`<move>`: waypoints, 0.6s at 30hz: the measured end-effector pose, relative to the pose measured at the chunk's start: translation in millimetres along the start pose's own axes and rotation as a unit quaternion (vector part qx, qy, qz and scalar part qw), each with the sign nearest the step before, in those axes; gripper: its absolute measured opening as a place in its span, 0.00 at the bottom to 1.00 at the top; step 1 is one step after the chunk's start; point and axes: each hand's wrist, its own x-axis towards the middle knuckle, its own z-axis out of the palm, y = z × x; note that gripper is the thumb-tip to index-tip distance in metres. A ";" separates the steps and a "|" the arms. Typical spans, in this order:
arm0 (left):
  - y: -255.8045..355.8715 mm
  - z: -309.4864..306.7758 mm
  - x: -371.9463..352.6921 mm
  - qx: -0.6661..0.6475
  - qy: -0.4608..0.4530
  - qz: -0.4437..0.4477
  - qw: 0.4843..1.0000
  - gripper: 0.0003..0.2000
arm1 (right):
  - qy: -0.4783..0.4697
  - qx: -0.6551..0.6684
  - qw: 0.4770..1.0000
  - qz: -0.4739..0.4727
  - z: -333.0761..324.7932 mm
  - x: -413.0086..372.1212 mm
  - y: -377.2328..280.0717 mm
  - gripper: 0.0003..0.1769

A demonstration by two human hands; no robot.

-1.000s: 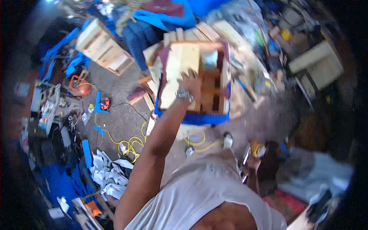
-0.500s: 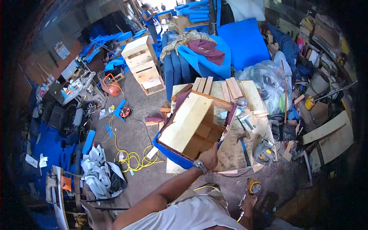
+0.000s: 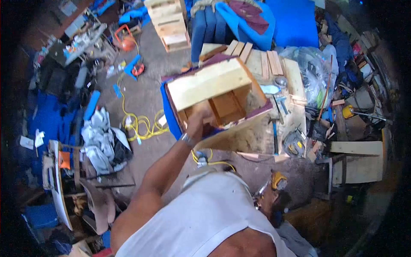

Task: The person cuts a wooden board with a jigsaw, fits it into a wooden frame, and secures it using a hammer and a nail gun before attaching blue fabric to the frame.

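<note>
My left hand [image 3: 199,122] grips the near lower edge of a pale wooden box frame [image 3: 209,83], which has purple and blue fabric along its sides. The frame is tipped on the plywood worktable [image 3: 252,138], its open inside facing me. A watch is on that wrist. My right hand [image 3: 274,200] hangs low beside my hip, partly hidden by my white shirt. It appears closed on a yellow tool [image 3: 277,180].
Planks [image 3: 257,60], a hammer [image 3: 274,132] and small tools lie on the table behind the frame. A yellow cable [image 3: 141,126] and grey fabric [image 3: 102,141] cover the floor at left. Stacked wooden frames [image 3: 169,21], blue foam [image 3: 295,21] and a plastic bag [image 3: 312,73] stand beyond.
My left hand has shifted its grip and turned the frame, so its open inside now faces me. My head has moved; the view has swung downward.
</note>
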 end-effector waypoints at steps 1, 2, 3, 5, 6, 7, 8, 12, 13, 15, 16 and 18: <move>-1.6 13.3 9.5 -0.139 0.047 -0.014 0.989 0.37 | 0.007 0.004 1.000 0.009 5.4 -5.7 -5.6 0.33; -3.0 26.7 18.9 -0.274 0.097 -0.015 0.957 0.44 | 0.016 0.008 1.000 0.020 11.2 -10.9 -12.4 0.33; -2.9 31.3 34.0 -0.326 0.107 -0.032 0.939 0.41 | 0.026 0.007 0.999 0.030 17.5 -16.9 -20.5 0.33; 1.0 39.5 64.3 -0.426 0.131 -0.040 0.894 0.33 | 0.056 -0.029 0.996 0.057 29.8 -35.8 -48.2 0.34; 2.2 40.0 79.3 -0.470 0.144 -0.034 0.870 0.29 | 0.071 -0.053 0.994 0.069 35.9 -48.1 -65.6 0.34; 0.0 40.6 88.2 -0.511 0.156 -0.026 0.845 0.24 | 0.085 -0.074 0.990 0.083 39.7 -60.2 -73.9 0.34; -1.2 42.6 90.9 -0.535 0.143 0.011 0.832 0.23 | 0.054 0.033 0.998 0.028 40.1 -59.1 -55.8 0.27; -5.8 35.4 117.0 -0.614 0.067 0.022 0.786 0.17 | 0.065 0.007 0.998 -0.001 22.3 -69.9 -17.9 0.22; -11.9 26.2 131.4 -0.634 0.010 0.039 0.772 0.15 | 0.073 -0.004 0.997 0.001 16.0 -75.2 -10.8 0.21; -5.6 28.7 132.5 -0.601 0.090 0.011 0.794 0.19 | 0.082 -0.023 0.996 0.004 7.0 -86.4 7.8 0.19; -7.1 28.1 132.9 -0.587 0.090 0.012 0.804 0.18 | 0.083 -0.033 0.996 0.001 5.2 -92.8 18.4 0.18; 1.3 28.4 135.1 -0.563 0.082 0.028 0.822 0.17 | 0.106 -0.054 0.993 -0.004 8.0 -111.8 30.0 0.15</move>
